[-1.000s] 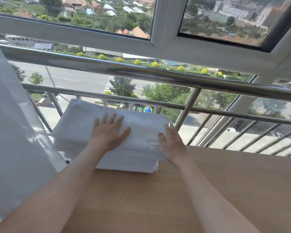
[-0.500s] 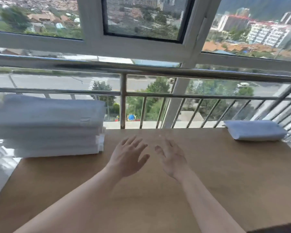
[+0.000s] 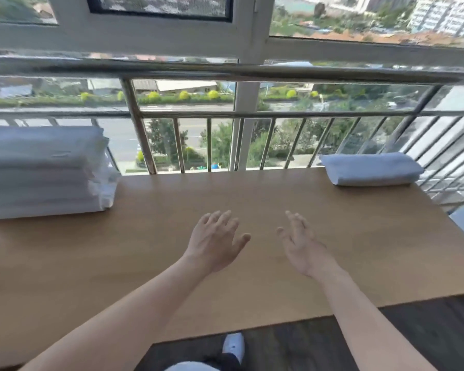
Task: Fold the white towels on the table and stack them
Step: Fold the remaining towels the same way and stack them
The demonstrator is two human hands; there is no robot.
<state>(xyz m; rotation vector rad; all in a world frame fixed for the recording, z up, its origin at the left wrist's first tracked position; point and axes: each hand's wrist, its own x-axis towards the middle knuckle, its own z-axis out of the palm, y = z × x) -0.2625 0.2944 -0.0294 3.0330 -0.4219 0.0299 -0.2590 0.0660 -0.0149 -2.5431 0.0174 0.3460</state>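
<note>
Wooden table (image 3: 252,199) bears towel stack (image 3: 43,170); left hand (image 3: 214,242), right hand (image 3: 302,245) seemingly hover, grips apart.

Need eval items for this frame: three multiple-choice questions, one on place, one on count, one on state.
1. Where on the table is the towel stack? A far left B far right C near edge
2. How many towels lie apart from it? A none B one C three
3. The left hand and right hand are: A gripping a towel B open, empty C pressing the stack
Answers: A, stack sits far left; B, one single towel lies far right; B, both hover with nothing held.
</note>
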